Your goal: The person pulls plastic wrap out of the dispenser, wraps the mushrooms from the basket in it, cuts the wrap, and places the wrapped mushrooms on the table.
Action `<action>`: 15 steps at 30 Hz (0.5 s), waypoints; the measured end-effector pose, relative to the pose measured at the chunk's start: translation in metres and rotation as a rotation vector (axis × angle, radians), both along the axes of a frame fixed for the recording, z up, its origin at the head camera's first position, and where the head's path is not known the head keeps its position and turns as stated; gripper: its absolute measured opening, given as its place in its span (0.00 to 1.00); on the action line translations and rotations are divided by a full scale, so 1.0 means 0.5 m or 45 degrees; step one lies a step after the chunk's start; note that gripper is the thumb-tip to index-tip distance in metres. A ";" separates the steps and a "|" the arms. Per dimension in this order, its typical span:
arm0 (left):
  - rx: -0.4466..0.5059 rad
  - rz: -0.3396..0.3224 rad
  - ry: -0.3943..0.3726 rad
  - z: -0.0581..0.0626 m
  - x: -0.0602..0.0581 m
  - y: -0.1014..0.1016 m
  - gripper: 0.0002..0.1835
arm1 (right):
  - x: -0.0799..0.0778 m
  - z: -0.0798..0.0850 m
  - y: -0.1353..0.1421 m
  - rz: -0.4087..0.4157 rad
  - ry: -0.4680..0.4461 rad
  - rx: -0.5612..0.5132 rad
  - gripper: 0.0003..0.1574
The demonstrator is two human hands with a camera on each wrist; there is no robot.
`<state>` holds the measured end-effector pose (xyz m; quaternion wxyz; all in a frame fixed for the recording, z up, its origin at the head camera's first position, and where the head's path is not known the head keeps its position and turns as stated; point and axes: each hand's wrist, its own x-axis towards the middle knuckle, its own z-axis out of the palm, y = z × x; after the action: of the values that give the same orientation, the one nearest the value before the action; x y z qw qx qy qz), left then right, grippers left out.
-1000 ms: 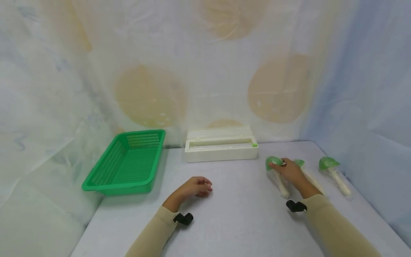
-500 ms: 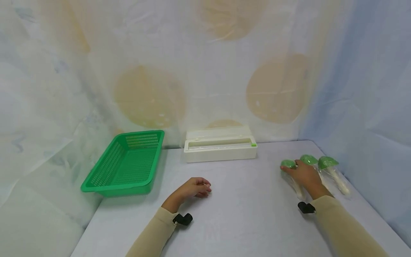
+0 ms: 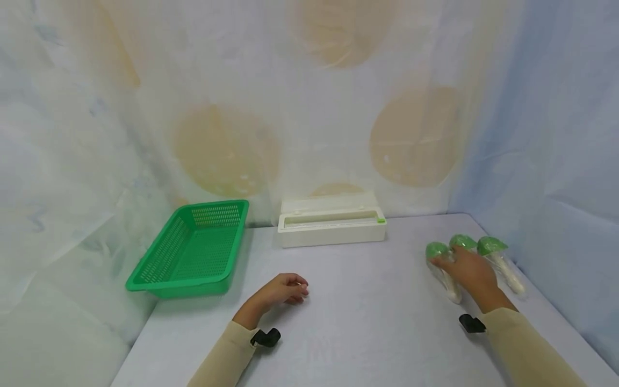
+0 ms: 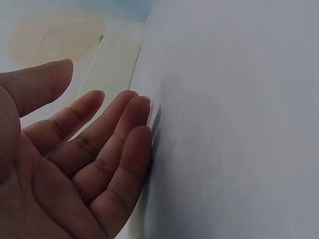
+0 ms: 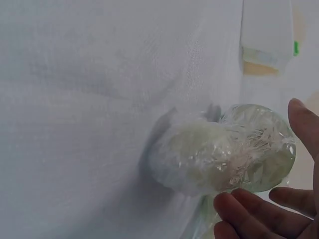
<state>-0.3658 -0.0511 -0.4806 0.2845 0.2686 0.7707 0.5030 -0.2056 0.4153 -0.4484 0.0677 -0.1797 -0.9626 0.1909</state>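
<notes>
On the right of the table, in the head view, three film-wrapped things lie side by side, each with a green rounded head and a pale stalk: a left one (image 3: 437, 250), a middle one (image 3: 462, 241) and a right one (image 3: 491, 245). My right hand (image 3: 476, 274) hovers over the middle one and hides its stalk. In the right wrist view the thumb stands apart from the fingers, close by a wrapped thing (image 5: 194, 154); touching or not, I cannot tell. My left hand (image 3: 279, 293) rests on the table, fingers loosely bent, holding nothing.
A green plastic basket (image 3: 226, 277) stands at the table's left. At the back middle is a long white box (image 3: 333, 235) with its lid raised and what looks like a film roll inside. Patterned sheets hang at the back and both sides.
The wrapped thing my right hand held has moved right, beside the other two, and been let go. My right hand has drawn off it to the right. The left hand has barely moved.
</notes>
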 end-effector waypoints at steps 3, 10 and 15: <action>-0.019 -0.003 0.081 0.005 -0.001 -0.025 0.15 | 0.000 -0.001 0.002 0.016 -0.006 -0.018 0.68; -0.109 0.073 0.428 0.034 0.004 -0.082 0.15 | 0.000 0.004 -0.001 0.027 0.056 -0.019 0.62; -0.242 0.196 0.630 0.058 0.014 -0.124 0.13 | 0.014 0.012 -0.022 0.047 0.094 -0.018 0.59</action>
<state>-0.3589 -0.1129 -0.4516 0.0724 0.2960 0.8786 0.3678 -0.1986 0.4041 -0.4422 0.0983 -0.1551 -0.9613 0.2052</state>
